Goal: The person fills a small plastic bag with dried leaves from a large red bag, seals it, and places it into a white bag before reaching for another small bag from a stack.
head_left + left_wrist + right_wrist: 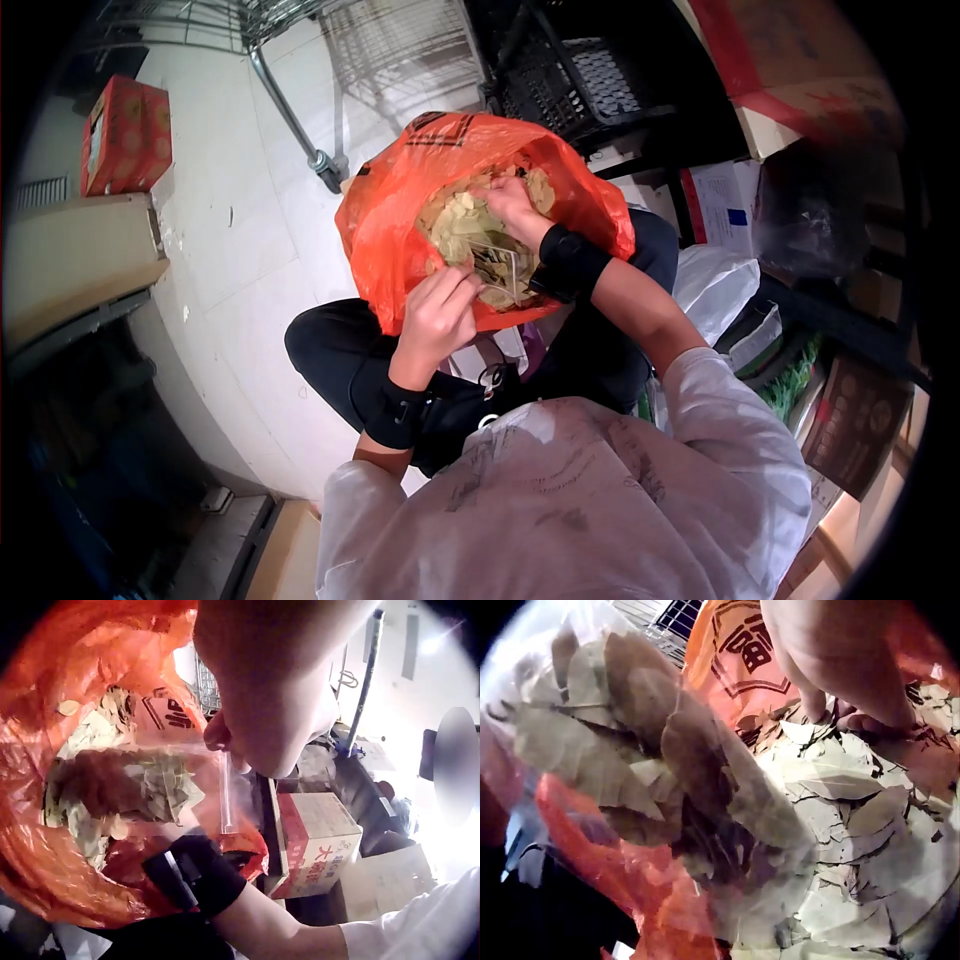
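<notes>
My left hand pinches the top edge of a clear zip bag, which is partly filled with dried, flat leaves. The zip bag hangs tilted inside the mouth of a large orange plastic bag set between the legs. Loose dried leaves, pale green to brown and many broken, lie heaped in the orange bag. Fingers of my right hand curl down into this heap, at the far side from the zip bag. In the right wrist view some of its fingertips are hidden among leaf pieces.
A wire rack leg on a caster stands on the tiled floor beyond the orange bag. Black plastic crates are at the back right. Cartons and a white plastic bag crowd the right side; a red box sits far left.
</notes>
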Motion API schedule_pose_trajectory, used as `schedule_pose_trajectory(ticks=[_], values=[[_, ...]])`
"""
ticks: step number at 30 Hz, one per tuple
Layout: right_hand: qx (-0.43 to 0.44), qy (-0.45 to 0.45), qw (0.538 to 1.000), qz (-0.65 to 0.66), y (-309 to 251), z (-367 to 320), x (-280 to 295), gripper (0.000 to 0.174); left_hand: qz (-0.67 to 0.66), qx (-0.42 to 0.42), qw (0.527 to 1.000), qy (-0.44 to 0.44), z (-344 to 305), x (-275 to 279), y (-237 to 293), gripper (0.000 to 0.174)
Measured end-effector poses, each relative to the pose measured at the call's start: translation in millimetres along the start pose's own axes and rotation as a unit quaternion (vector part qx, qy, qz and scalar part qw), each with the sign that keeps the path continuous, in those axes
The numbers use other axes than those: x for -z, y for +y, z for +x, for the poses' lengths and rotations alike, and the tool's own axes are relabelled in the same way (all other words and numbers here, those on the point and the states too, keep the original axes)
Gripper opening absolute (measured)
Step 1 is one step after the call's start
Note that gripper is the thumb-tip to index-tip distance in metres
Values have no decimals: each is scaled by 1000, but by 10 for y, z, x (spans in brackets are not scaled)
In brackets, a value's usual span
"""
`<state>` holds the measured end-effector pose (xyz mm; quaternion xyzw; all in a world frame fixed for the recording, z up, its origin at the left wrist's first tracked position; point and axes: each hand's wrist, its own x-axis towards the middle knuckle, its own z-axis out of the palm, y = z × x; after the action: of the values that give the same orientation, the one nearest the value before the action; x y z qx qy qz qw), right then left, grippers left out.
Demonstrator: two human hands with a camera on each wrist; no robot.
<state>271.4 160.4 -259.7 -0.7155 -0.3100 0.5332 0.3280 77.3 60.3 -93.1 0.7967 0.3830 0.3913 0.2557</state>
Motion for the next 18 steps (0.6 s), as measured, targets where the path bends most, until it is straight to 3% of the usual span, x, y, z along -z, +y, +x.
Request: schedule_pose_trajectory(ticks=[2, 6, 8, 9, 10, 12, 14, 15, 16, 18], values=[[12, 25, 999, -22, 28, 55, 49, 33, -4, -13, 1000, -18, 131, -64, -49, 20], [-57, 1, 996, -63, -21, 32, 206, 31, -6, -26, 998, -60, 332, -86, -41, 17], [-36, 51, 973, -221, 148, 201, 162, 50, -11, -32, 998, -59, 359, -97, -78, 17], [101, 67, 976, -181, 381, 313, 164, 71, -19, -32, 998, -46, 323, -97, -90, 16], [211, 293, 862, -355, 262, 77, 109, 72, -27, -26, 999, -38, 252, -73, -67, 15], [264, 170, 907, -280, -58, -164, 388, 48, -11, -33, 999, -12, 165, -20, -86, 17], [184, -40, 932, -311, -526, -777, 629, 28, -5, -36, 999, 27, 88, 119, -69, 19], [215, -111, 909, -340, -618, -1057, 760, 35, 1, -26, 998, 52, 28, 163, -53, 21], [154, -279, 882, -347, -687, -1235, 929, 31, 9, -22, 996, 82, -11, 200, -42, 24], [-22, -496, 793, -353, -619, -1533, 1060, 32, 28, -5, 995, 94, -97, 296, -11, 19]])
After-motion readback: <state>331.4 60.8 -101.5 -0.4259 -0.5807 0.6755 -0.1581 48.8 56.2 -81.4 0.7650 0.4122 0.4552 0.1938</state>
